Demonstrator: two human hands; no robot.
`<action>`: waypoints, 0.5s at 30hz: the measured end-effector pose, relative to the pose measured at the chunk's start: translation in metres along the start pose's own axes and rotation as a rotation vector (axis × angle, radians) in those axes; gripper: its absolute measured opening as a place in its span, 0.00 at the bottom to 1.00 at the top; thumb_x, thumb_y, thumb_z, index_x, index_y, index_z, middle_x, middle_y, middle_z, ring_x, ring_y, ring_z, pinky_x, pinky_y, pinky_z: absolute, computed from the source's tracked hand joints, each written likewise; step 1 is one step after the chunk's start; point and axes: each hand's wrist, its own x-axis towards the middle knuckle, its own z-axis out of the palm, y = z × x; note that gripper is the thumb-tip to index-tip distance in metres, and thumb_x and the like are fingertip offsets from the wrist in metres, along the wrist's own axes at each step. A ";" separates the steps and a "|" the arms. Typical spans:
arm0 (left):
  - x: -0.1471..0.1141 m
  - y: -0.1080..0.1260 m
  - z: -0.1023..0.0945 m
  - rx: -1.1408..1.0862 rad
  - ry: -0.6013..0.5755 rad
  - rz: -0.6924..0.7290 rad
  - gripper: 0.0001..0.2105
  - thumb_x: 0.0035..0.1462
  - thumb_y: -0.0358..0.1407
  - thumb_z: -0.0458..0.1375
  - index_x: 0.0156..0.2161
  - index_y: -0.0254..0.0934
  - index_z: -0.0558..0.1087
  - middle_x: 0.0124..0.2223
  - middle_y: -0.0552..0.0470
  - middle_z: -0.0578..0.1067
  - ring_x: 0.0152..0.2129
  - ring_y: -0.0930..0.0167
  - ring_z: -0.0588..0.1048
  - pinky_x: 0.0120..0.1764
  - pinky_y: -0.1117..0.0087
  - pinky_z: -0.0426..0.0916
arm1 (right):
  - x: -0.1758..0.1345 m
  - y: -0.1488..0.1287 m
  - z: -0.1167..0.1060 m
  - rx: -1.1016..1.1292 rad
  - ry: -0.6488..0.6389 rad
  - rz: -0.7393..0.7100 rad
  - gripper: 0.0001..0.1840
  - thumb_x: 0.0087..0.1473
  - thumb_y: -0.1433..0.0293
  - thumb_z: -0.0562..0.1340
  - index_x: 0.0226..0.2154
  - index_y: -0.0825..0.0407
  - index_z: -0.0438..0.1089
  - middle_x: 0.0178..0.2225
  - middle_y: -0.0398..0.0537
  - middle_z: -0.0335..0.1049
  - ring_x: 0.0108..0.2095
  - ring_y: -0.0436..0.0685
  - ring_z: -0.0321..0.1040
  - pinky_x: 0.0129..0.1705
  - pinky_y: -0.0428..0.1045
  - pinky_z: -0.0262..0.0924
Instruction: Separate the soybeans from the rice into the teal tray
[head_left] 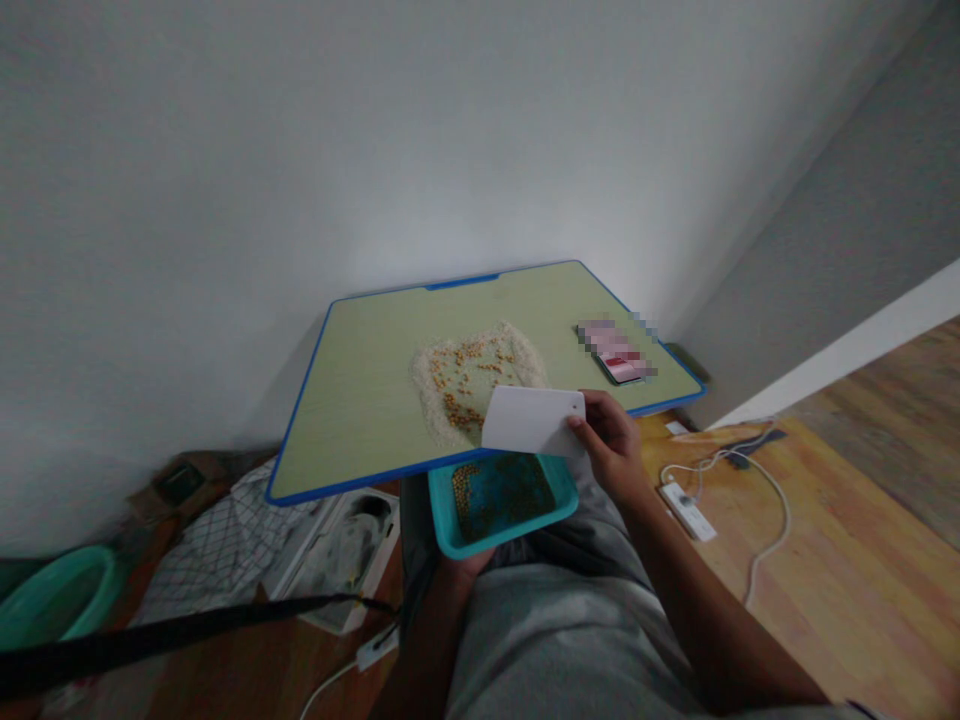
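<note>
My right hand (611, 440) is closed on the end of a flat white card (529, 420) with rounded corners and a small hole, pinched between thumb and fingers. The card stands over the near edge of a ring of pale grains like rice (429, 385), with orange-yellow beans (461, 410) scattered inside it. Below the table's front edge, a teal plastic tray (448, 535) is held by my left hand (471, 563) from beneath; its fingers are mostly hidden. Yellowish beans lie at the tray's left side and a dark, fine-grained mass at its right.
The pale green table (360, 350) has a blue rim and stands against a white wall. A phone (619, 355) lies at its right. On the floor are a power strip (688, 510) with white cable, an open box (352, 560), checked cloth (217, 555) and a green basin (97, 590).
</note>
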 end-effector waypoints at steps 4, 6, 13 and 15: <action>0.001 0.000 -0.002 0.015 0.029 0.025 0.26 0.56 0.54 0.41 0.50 0.46 0.71 0.56 0.50 0.75 0.55 0.51 0.69 0.58 0.42 0.59 | 0.000 0.001 -0.001 0.012 0.100 -0.013 0.22 0.63 0.46 0.74 0.44 0.45 0.77 0.34 0.46 0.77 0.32 0.58 0.71 0.33 0.50 0.64; 0.001 0.000 -0.002 0.020 0.030 0.010 0.26 0.56 0.54 0.41 0.51 0.47 0.70 0.58 0.50 0.72 0.56 0.52 0.67 0.58 0.43 0.60 | 0.000 0.001 -0.003 0.010 0.157 -0.020 0.22 0.63 0.46 0.74 0.45 0.46 0.76 0.36 0.47 0.77 0.33 0.58 0.71 0.34 0.51 0.65; -0.002 -0.001 0.004 0.098 -0.011 0.067 0.24 0.57 0.53 0.40 0.49 0.51 0.71 0.54 0.55 0.75 0.56 0.54 0.68 0.58 0.43 0.60 | -0.007 0.003 -0.015 -0.063 0.057 -0.037 0.20 0.65 0.47 0.73 0.44 0.45 0.77 0.31 0.44 0.74 0.28 0.56 0.68 0.29 0.50 0.62; -0.001 0.000 0.004 0.137 -0.023 0.046 0.24 0.56 0.54 0.40 0.49 0.53 0.71 0.54 0.56 0.75 0.56 0.54 0.68 0.59 0.44 0.58 | -0.010 0.004 -0.017 -0.078 0.033 -0.039 0.19 0.66 0.48 0.72 0.45 0.45 0.77 0.31 0.44 0.75 0.28 0.56 0.69 0.29 0.50 0.63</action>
